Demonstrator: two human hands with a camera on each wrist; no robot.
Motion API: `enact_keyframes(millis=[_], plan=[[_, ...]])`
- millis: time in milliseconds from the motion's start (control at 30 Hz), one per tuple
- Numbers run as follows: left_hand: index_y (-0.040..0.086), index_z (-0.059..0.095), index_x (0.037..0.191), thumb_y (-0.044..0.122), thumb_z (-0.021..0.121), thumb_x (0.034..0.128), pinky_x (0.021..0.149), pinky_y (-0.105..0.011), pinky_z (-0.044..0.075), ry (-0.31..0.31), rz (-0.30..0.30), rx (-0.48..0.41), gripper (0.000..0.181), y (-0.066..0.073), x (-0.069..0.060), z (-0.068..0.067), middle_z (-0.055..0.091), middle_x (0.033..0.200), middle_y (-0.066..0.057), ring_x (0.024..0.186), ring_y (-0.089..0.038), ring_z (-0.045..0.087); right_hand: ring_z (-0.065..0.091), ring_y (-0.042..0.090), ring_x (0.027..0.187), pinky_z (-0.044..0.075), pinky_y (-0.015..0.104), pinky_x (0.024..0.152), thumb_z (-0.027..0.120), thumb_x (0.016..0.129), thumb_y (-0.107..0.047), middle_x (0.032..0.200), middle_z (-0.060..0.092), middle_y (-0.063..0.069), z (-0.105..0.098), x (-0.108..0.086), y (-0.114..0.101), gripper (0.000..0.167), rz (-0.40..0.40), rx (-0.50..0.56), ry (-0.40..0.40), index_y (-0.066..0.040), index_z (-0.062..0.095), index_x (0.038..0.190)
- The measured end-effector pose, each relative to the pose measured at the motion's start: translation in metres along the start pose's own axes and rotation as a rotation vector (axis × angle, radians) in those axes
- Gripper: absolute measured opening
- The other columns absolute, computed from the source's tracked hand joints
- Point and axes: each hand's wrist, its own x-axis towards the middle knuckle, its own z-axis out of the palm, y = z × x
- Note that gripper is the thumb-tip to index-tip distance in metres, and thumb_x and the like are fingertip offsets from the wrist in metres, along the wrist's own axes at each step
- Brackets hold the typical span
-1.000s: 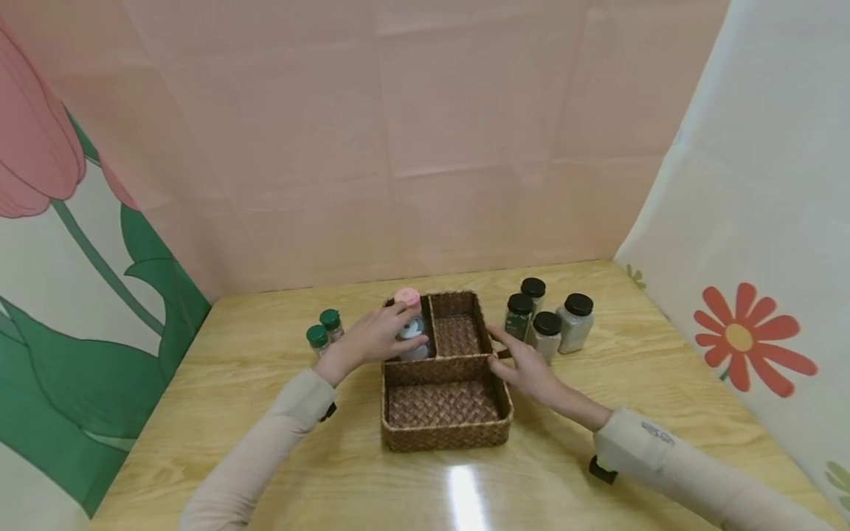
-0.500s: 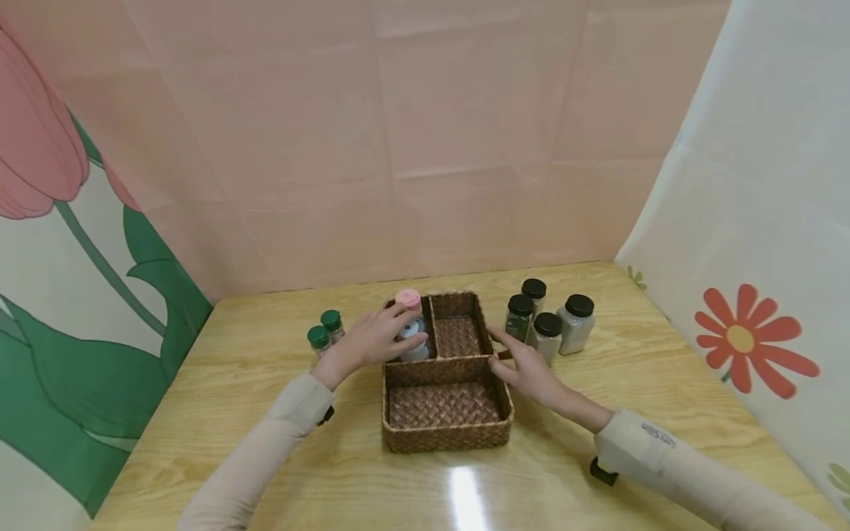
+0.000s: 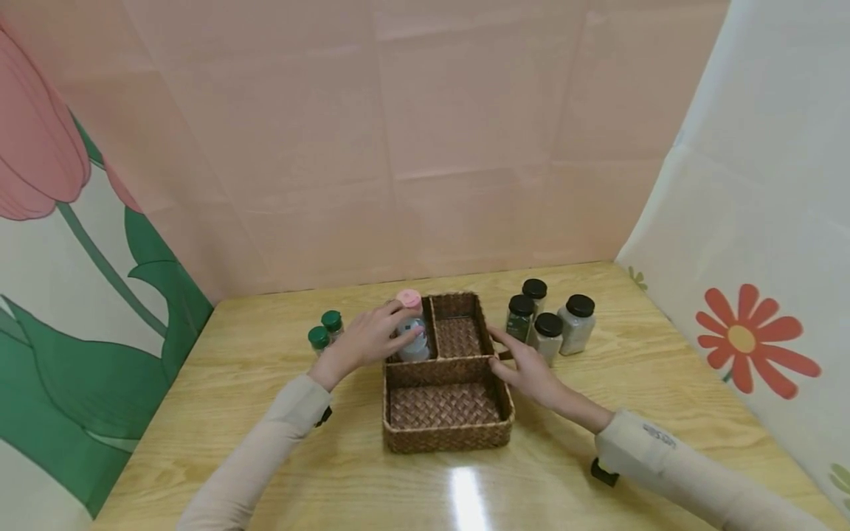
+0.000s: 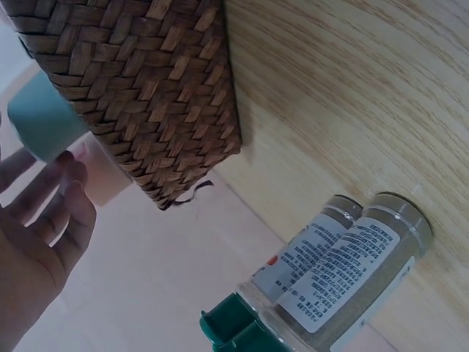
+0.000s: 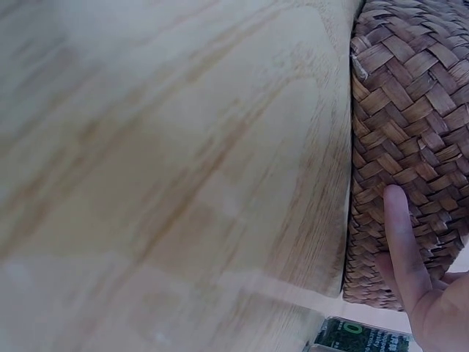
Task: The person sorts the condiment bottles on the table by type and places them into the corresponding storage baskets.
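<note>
My left hand [image 3: 368,339] reaches over the back-left compartment of a woven basket [image 3: 448,436]. Its thumb and fingers lie around the top of a jar [image 3: 413,350] with a light-blue cap [image 4: 47,117], which stands above the rim in the left wrist view. Behind it is a second jar with a pink cap [image 3: 409,299], close to the fingertips. My right hand [image 3: 531,369] rests against the basket's right side, fingers spread. In the right wrist view, one straight finger [image 5: 403,235] touches the weave. The jars' lower parts are hidden by the basket.
Two green-capped shakers [image 3: 332,321] stand left of the basket, behind my left wrist. Several black-lidded jars [image 3: 576,324] are grouped to the right, beside my right hand. The wooden table [image 3: 319,472] meets a pink backdrop [image 3: 332,184] at its far edge.
My left hand has shifted very slightly, with its thumb now covering more of the light-blue cap. My right hand and the basket are practically still.
</note>
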Motion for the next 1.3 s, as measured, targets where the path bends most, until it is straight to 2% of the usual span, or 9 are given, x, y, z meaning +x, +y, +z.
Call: enact_keyframes(millis=[133,300,367,500,600,700,833,1033,1300], plan=[[0.016,0.061,0.134,0.036,0.051,0.1042,0.071,-0.034,0.053,0.071,0.034,-0.004,0.037,-0.001,-0.001,-0.001,0.060,0.131,-0.007,0.100,-0.018,0.064,0.067,0.022,0.064,0.043,0.028,0.041,0.059,0.100,-0.012,0.147,0.042,0.027,-0.001,0.001,-0.001,0.058,-0.004,-0.007,0.004,0.001,0.035,0.151],[0.011,0.069,0.123,0.029,0.054,0.1036,0.063,-0.030,0.051,0.142,0.061,0.022,0.031,-0.003,-0.003,-0.001,0.067,0.119,-0.007,0.089,-0.015,0.065,0.064,0.013,0.059,0.043,0.029,0.041,0.059,0.100,-0.012,0.147,0.041,0.027,-0.001,0.000,-0.002,0.058,0.006,-0.005,-0.006,0.001,0.034,0.151],[0.009,0.071,0.119,0.027,0.055,0.1030,0.063,-0.030,0.051,0.165,0.064,0.024,0.029,-0.003,-0.004,-0.002,0.068,0.114,-0.007,0.087,-0.015,0.066,0.065,0.015,0.062,0.043,0.029,0.042,0.058,0.100,-0.013,0.148,0.041,0.027,0.000,0.000,-0.002,0.058,0.008,-0.004,-0.009,0.000,0.034,0.151],[0.008,0.073,0.115,0.025,0.056,0.1023,0.062,-0.031,0.051,0.201,0.068,0.035,0.026,-0.005,-0.006,-0.002,0.069,0.109,-0.008,0.084,-0.017,0.066,0.069,0.031,0.085,0.044,0.029,0.042,0.059,0.100,-0.013,0.147,0.041,0.027,0.000,0.000,-0.002,0.058,0.001,-0.003,-0.004,0.001,0.034,0.151],[0.009,0.073,0.115,0.024,0.056,0.1026,0.057,-0.028,0.048,0.214,0.070,0.059,0.026,-0.006,-0.007,-0.002,0.068,0.103,-0.006,0.074,-0.014,0.062,0.065,0.038,0.101,0.044,0.029,0.043,0.059,0.100,-0.012,0.147,0.041,0.027,0.000,0.001,-0.001,0.058,-0.001,-0.008,-0.001,0.001,0.035,0.151],[0.010,0.073,0.116,0.024,0.055,0.1027,0.052,-0.025,0.043,0.218,0.065,0.068,0.026,-0.008,-0.009,-0.002,0.066,0.098,-0.003,0.067,-0.009,0.055,0.064,0.040,0.103,0.044,0.029,0.043,0.059,0.100,-0.012,0.148,0.041,0.027,0.000,0.001,0.000,0.058,0.003,-0.013,-0.004,0.001,0.035,0.151],[0.011,0.073,0.114,0.023,0.056,0.1023,0.051,-0.023,0.040,0.219,0.055,0.050,0.024,-0.010,-0.011,-0.002,0.064,0.092,-0.001,0.064,-0.006,0.050,0.065,0.039,0.102,0.044,0.029,0.042,0.059,0.100,-0.012,0.147,0.042,0.027,0.000,0.001,0.000,0.058,0.000,-0.020,-0.001,0.001,0.035,0.150],[0.010,0.073,0.110,0.025,0.056,0.1027,0.052,-0.025,0.040,0.226,0.044,0.076,0.024,-0.014,-0.015,-0.002,0.063,0.090,-0.003,0.064,-0.008,0.049,0.069,0.032,0.085,0.041,0.029,0.039,0.059,0.099,-0.012,0.147,0.042,0.027,-0.001,0.001,-0.001,0.058,0.000,-0.025,-0.002,0.000,0.035,0.151],[0.010,0.074,0.104,0.022,0.060,0.1003,0.051,-0.025,0.040,0.253,0.052,0.119,0.018,-0.018,-0.020,0.002,0.063,0.091,-0.004,0.064,-0.010,0.052,0.063,0.042,0.105,0.045,0.029,0.044,0.059,0.100,-0.011,0.148,0.041,0.027,0.000,0.001,-0.001,0.058,0.001,-0.023,-0.003,0.001,0.035,0.151]])
